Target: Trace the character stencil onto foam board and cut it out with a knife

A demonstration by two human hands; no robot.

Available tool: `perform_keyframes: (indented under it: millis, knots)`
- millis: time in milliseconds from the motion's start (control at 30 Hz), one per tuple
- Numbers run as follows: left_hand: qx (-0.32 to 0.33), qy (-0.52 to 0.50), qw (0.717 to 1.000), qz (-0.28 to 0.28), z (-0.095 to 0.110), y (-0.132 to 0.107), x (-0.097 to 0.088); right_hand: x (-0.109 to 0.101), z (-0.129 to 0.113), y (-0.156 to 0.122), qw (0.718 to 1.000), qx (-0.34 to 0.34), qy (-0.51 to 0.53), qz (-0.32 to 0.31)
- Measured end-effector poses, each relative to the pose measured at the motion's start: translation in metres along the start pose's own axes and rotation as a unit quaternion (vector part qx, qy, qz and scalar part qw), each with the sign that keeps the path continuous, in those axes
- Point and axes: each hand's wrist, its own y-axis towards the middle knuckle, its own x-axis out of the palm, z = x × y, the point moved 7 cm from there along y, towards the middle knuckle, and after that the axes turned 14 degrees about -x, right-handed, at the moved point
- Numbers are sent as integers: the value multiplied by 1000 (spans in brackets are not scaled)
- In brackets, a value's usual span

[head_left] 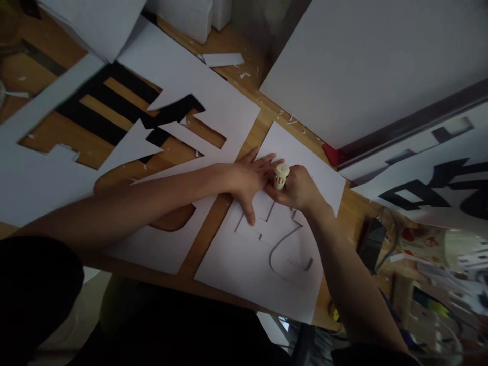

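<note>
A white sheet (pixel 263 264) with thin dark outlines on it, some straight and one curved, lies on the wooden table. My left hand (pixel 251 178) presses flat on this sheet, fingers spread. Right beside its fingertips, my right hand (pixel 299 190) is closed around a small cream cup-shaped tool (pixel 281 176) with coloured marks on its side. The tool's lower end is hidden by the fingers, so I cannot tell its exact kind. Under my left forearm lies another white sheet (pixel 224 99) with large shapes cut out of it.
White scraps (pixel 224 59) litter the wooden table (pixel 208 231). A large white panel (pixel 366 61) stands at the back right, with a red piece (pixel 331 154) at its corner. To the right are a black-patterned sheet (pixel 427 178), a dark phone-like object (pixel 371 236), a printed tub (pixel 427 244) and cables.
</note>
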Motion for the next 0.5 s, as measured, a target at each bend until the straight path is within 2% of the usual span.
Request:
perform_keyframes:
  millis: [233, 500]
  knots:
    - [-19, 123, 992, -31, 4, -6, 1, -7, 3, -3, 995, -53, -28, 85]
    - [-34, 121, 992, -19, 5, -6, -2, -10, 10, -2, 991, -48, -62, 112]
